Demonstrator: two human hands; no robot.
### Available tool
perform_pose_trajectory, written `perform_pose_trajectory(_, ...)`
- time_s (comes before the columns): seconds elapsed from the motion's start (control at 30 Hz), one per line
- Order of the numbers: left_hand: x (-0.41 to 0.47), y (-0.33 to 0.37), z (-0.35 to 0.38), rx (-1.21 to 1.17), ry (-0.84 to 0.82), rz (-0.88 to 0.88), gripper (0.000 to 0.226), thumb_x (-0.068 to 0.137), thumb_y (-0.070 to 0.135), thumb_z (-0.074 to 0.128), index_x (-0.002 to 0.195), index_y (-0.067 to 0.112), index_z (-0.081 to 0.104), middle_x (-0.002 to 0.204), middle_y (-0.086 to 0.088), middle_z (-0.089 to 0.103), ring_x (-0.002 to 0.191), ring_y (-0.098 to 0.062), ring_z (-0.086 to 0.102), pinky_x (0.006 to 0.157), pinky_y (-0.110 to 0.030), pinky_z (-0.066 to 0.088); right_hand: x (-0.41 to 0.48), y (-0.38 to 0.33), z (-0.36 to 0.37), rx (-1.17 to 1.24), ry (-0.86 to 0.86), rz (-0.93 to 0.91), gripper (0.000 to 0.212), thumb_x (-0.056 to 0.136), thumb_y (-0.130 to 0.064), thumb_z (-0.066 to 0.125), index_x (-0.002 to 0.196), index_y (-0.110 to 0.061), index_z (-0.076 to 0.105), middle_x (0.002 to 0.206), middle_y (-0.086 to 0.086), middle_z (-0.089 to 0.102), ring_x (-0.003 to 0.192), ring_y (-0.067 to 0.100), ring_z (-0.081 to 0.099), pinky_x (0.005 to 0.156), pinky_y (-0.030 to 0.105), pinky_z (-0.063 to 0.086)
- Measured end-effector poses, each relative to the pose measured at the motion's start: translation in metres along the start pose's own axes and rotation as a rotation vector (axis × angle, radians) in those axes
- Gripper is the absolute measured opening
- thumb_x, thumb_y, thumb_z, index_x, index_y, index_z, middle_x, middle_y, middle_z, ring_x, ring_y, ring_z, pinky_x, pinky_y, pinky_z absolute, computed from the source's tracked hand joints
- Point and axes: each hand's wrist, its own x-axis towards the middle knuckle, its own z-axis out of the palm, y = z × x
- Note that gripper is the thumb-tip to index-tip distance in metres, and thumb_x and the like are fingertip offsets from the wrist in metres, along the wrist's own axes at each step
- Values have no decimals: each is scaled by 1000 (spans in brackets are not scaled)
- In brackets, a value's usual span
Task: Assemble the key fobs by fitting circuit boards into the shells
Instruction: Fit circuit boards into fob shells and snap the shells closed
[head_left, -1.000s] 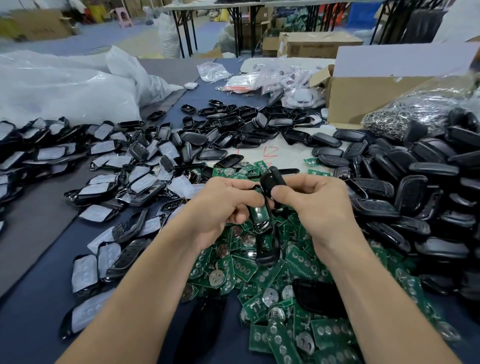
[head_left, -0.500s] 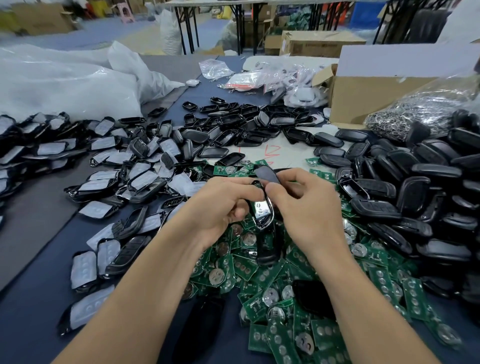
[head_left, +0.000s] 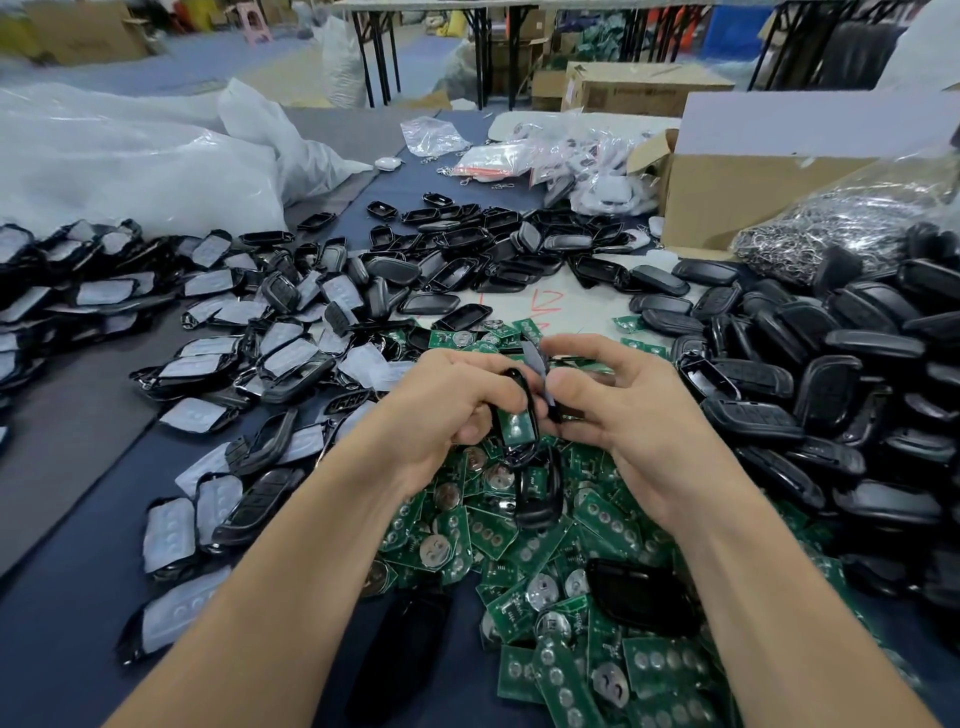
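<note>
Over the circuit boards (head_left: 545, 577), our left hand (head_left: 447, 410) is gripping the seemingly light, stiff shell (head_left: 516, 427) by its rim, our right hand (head_left: 628, 415) pinching its cover (head_left: 536, 362).

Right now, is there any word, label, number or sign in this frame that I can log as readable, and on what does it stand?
No text reads clearly enough to quote.
Red handwritten marks on the white sheet: loose strokes, not legible.
Dark print on the far cardboard box: blurred.
White markings on the circuit boards: too small.
Red label on the clear bags: blurred.
</note>
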Motion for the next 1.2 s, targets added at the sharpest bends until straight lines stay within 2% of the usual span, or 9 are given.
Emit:
perform_pose_trajectory(0.13,0,-1,-4,15,-39,8,26,86,-7,64,83,12,82,90,-13,79,47,-4,41,41,-12,29,1,-1,-5,24,-49,34,23,96,-4,67,117,-11,75,104,13,79,85,19,73,75,29,61)
perform_pose_trajectory(0.37,-2,2,-13,7,-74,-5,24,80,13,72,101,15,83,108,-10,80,55,-9,43,49,-15,35,1,-5,-9,397,-112,177,27,100,-8,56,121,2,69,110,17,77,93,22,76,78,34,64)
perform_pose_trajectory(0.43,-2,2,-12,29,47,12,20,86,9,71,98,18,84,106,-9,80,55,-9,46,53,-18,38,2,-4,-8,415,-91,187,26,100,-8,57,121,1,69,114,19,76,100,25,76,85,39,64)
perform_pose_trajectory(0.53,0,1,-7,15,241,41,18,92,7,69,93,15,84,97,-6,82,51,-10,46,49,-16,43,4,0,-5,354,-33,150,25,89,-10,68,113,-5,74,107,15,79,95,23,76,82,40,64)
perform_pose_trajectory(0.7,-2,-2,-1,151,357,104,12,96,14,71,95,18,83,85,-5,81,52,-13,60,46,-19,43,5,9,4,147,25,40,17,98,-6,66,106,-13,79,109,10,78,103,22,74,83,40,64)
perform_pose_trajectory(0.8,-4,-1,4,181,312,157,12,96,10,71,93,15,82,79,-3,79,55,-12,67,48,-19,49,4,13,9,32,21,-48,24,97,-3,68,102,-22,82,107,14,76,103,26,75,80,38,64)
perform_pose_trajectory(0.9,-6,2,4,143,251,141,17,96,4,68,96,14,81,83,-4,80,64,-12,73,56,-21,57,3,14,12,-47,23,-133,37,96,-1,68,88,-34,82,96,2,79,93,21,77,75,31,64)
perform_pose_trajectory(1.0,-7,4,0,49,160,107,28,97,-5,60,113,12,77,94,-4,82,77,-18,78,61,-23,60,4,14,12,-90,40,-176,44,96,-1,69,83,-42,82,92,-7,79,90,15,77,75,28,63)
perform_pose_trajectory(1.2,-5,3,-9,195,38,148,40,101,1,63,132,26,66,94,-12,81,73,-23,79,57,-28,62,6,17,9,-138,44,-183,33,95,-5,71,97,-36,81,97,-5,80,91,14,77,76,30,64)
